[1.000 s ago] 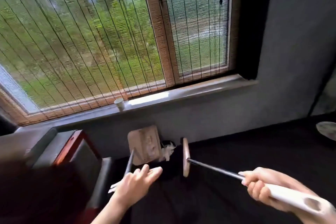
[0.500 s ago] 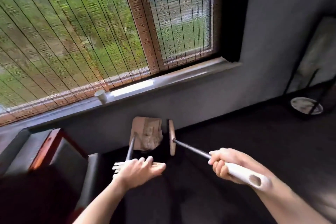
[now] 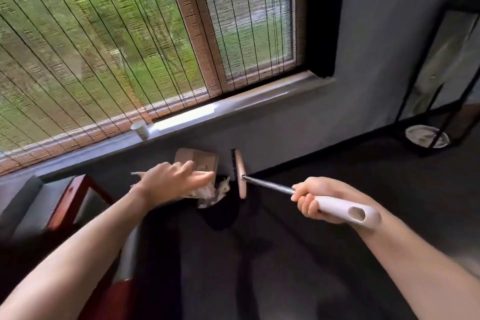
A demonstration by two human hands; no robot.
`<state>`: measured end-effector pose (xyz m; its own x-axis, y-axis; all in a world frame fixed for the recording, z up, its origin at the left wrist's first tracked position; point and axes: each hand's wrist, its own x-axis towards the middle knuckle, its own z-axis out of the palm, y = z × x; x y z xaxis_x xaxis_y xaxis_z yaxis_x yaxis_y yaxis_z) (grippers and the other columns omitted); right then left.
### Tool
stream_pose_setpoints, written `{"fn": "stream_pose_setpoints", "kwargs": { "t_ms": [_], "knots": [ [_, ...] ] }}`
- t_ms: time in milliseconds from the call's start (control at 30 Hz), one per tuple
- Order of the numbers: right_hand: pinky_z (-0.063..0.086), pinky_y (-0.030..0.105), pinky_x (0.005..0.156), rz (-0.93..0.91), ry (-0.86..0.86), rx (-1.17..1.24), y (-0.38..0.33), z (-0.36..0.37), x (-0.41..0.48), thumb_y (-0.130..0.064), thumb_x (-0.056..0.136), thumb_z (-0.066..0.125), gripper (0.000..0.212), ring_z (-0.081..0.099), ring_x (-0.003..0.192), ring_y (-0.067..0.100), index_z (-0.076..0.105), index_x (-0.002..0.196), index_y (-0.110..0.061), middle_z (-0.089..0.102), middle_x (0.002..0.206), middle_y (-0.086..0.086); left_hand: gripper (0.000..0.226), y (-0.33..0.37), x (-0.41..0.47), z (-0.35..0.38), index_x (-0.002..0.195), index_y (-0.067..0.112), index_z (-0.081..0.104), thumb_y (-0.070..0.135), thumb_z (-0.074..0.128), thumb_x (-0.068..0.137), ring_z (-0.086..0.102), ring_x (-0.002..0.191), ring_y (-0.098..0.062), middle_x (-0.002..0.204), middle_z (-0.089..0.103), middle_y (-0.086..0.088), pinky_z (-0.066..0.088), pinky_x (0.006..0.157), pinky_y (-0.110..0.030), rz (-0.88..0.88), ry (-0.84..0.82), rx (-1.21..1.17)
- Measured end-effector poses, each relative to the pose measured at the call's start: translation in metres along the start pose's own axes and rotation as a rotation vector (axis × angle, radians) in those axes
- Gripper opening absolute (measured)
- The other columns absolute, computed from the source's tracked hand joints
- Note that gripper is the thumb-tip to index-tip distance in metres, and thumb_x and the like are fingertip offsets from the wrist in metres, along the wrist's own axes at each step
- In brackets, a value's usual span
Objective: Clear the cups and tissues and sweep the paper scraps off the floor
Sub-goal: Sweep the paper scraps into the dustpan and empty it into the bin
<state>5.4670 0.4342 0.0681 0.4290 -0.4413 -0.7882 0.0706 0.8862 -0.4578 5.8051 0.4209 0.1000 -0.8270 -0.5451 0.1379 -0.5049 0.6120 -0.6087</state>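
Paper scraps, white and crumpled, sit at the dark floor's far edge against the grey wall, between beige dustpan and wooden-headed broom. Light and soft, so they'll likely scatter if flicked; use short slow strokes with the head low. Right hand is clenched round the broom's white handle. Left hand wraps the dustpan's thin handle, pan just beside the pile. Small white paper cup stands on the windowsill's edge. Probably thin-walled, so take it by the sides, gently.
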Motion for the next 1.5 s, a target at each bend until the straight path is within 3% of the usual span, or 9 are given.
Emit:
{"fn": "stream_pose_setpoints", "kwargs": {
  "t_ms": [100,333,500,667,733,967,1133,1267,1500],
  "knots": [
    [0.032,0.014,0.026,0.018,-0.034,0.009,-0.003,0.004,-0.001,-0.003,0.095,0.036,0.027,0.039,0.028,0.006,0.043,0.108,-0.027,0.038,0.044,-0.001,0.044,0.018,-0.008,0.002,0.113,0.027,0.041,0.001,0.035,0.078,0.054,0.038,-0.02,0.063,0.055,-0.005,0.042,0.03,-0.024,0.027,-0.01,0.031],
    [0.03,0.013,0.026,0.037,0.036,-0.031,0.005,-0.008,0.005,-0.001,0.094,0.036,0.048,0.037,0.028,0.005,0.033,0.137,-0.023,0.037,0.045,-0.001,0.039,0.107,-0.018,0.052,0.091,0.041,0.06,0.013,0.041,0.071,0.048,0.034,-0.013,0.053,0.048,0.002,0.031,0.029,-0.018,0.087,-0.192,-0.049],
    [0.029,0.01,0.028,0.073,0.088,-0.122,0.016,-0.013,0.005,0.001,0.094,0.037,0.055,0.035,0.029,0.004,0.029,0.146,-0.015,0.036,0.046,-0.001,0.046,0.045,0.001,0.053,0.11,0.033,0.04,0.006,0.043,0.072,0.054,0.037,-0.017,0.058,0.053,-0.001,0.04,0.028,-0.023,0.068,-0.106,-0.029],
    [0.031,0.01,0.029,0.111,0.062,-0.085,0.021,-0.013,0.006,-0.001,0.095,0.038,0.038,0.037,0.029,0.005,0.042,0.128,-0.018,0.038,0.048,0.0,0.084,-0.032,0.009,0.021,0.118,0.028,0.041,0.009,0.089,0.052,0.055,0.037,-0.016,0.064,0.057,-0.004,0.041,0.03,-0.022,0.114,-0.138,-0.05],
    [0.031,0.01,0.029,0.114,0.042,-0.082,0.02,-0.011,0.004,-0.001,0.095,0.038,0.03,0.037,0.029,0.005,0.04,0.115,-0.024,0.038,0.046,0.0,0.086,-0.051,0.012,0.011,0.118,0.024,0.043,0.005,0.09,0.049,0.052,0.034,-0.016,0.063,0.056,-0.006,0.04,0.028,-0.021,0.117,-0.125,-0.05],
    [0.032,0.011,0.028,0.059,0.054,-0.066,0.012,-0.005,0.003,0.0,0.094,0.038,0.052,0.038,0.029,0.005,0.03,0.145,-0.013,0.039,0.048,0.0,0.058,-0.045,0.001,0.013,0.116,0.025,0.042,0.002,0.071,0.071,0.052,0.038,-0.02,0.062,0.052,-0.007,0.044,0.031,-0.027,0.211,-0.014,-0.031],
    [0.031,0.012,0.028,-0.002,0.038,-0.007,0.019,-0.014,0.01,0.002,0.094,0.039,0.046,0.038,0.031,0.005,0.039,0.13,-0.025,0.039,0.048,0.0,0.049,0.094,-0.02,0.064,0.093,0.03,0.043,0.03,0.077,0.057,0.051,0.036,-0.013,0.056,0.052,0.004,0.032,0.031,-0.019,0.385,-0.331,-0.081],
    [0.032,0.012,0.028,0.037,0.041,-0.018,0.02,-0.019,0.017,0.0,0.095,0.038,0.051,0.039,0.031,0.005,0.031,0.138,-0.026,0.04,0.049,0.0,0.031,0.146,-0.009,0.085,0.122,0.027,0.032,0.034,0.041,0.094,0.063,0.072,-0.037,0.099,0.055,-0.013,0.043,0.055,-0.039,0.194,-0.668,-0.44],
    [0.035,0.015,0.028,0.132,0.04,-0.027,0.028,-0.024,0.023,-0.003,0.095,0.039,0.051,0.042,0.03,0.007,0.028,0.143,-0.016,0.043,0.048,0.001,0.046,0.132,-0.012,0.086,0.122,0.029,0.034,0.061,0.037,0.09,0.062,0.09,-0.034,0.101,0.061,-0.006,0.05,0.073,-0.04,-0.081,-0.727,-0.759]
  ]
}}
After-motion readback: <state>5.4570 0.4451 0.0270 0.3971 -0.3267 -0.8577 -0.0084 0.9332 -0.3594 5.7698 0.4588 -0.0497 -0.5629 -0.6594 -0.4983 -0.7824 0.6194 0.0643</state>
